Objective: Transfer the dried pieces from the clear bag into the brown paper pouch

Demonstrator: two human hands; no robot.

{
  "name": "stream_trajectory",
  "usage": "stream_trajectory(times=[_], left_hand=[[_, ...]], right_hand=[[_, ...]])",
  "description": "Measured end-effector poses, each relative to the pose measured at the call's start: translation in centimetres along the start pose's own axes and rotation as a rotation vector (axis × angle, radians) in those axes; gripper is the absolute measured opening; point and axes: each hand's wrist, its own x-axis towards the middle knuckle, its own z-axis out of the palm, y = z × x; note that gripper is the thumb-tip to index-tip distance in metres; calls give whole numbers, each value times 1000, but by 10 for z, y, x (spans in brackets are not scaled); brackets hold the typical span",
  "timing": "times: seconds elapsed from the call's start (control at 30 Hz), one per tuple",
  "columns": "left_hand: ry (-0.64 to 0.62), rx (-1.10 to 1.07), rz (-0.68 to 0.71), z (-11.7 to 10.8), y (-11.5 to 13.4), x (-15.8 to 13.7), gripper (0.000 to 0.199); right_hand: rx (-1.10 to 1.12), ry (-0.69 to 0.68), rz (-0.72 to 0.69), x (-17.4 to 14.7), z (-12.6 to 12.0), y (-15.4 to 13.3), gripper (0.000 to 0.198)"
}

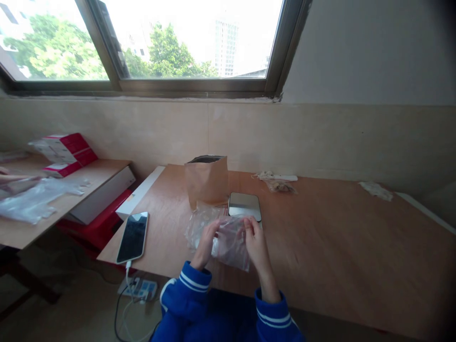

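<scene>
Big window up top, trees and towers washed out in glare, tiled wall beneath, and a bare plywood tabletop [320,228] running across the middle. Dead centre, the left hand [205,244] and right hand [255,242] both pinch a clear plastic bag [228,242], each grip closed on its top edge; what is inside is too blurred to tell. More crumpled plastic sits under it. At twelve o'clock from the hands, a small scale [244,205], and a brown paper bag [206,180] standing upright behind. At nine o'clock, a phone [133,236] lies flat, cable dropping to a power strip [139,288] on the floor. Far left, a second table with red boxes [67,153], partly cut off.
</scene>
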Motion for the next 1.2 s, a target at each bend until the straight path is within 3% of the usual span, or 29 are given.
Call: stream_trajectory(times=[0.07,0.17,0.33,0.4,0.53,0.63,0.73,0.87,0.93,1.03,1.2], left_hand=[[23,10,11,8,0,3,44],[158,66,99,14,-1,9,38],[227,210,225,-9,2,26,32],[295,284,222,-25,1,37,32],[410,638,99,-48,-9,61,25],[460,712,116,-45,-13,64,32],[537,869,293,-28,-6,49,46],[217,965,494,1,-2,24,42],[96,987,513,8,-10,19,41],[17,1067,436,5,-32,21,48],[-40,1217,306,-19,-69,27,57]], right_hand=[[-65,28,-29,-6,5,-1,43],[-98,48,-15,-15,15,-3,44],[-25,-75,9,-24,21,-5,44],[-62,-89,34,-26,14,2,47],[-259,-21,59,-28,-13,25,52],[-441,-9,83,-25,-30,41,51],[-571,-45,86,-19,-35,50,48],[-672,-97,20,-10,-29,54,47],[-720,-103,-10,-8,-25,55,45],[-778,-134,13,-6,-25,55,42],[-779,-182,77,-1,-34,56,41]])
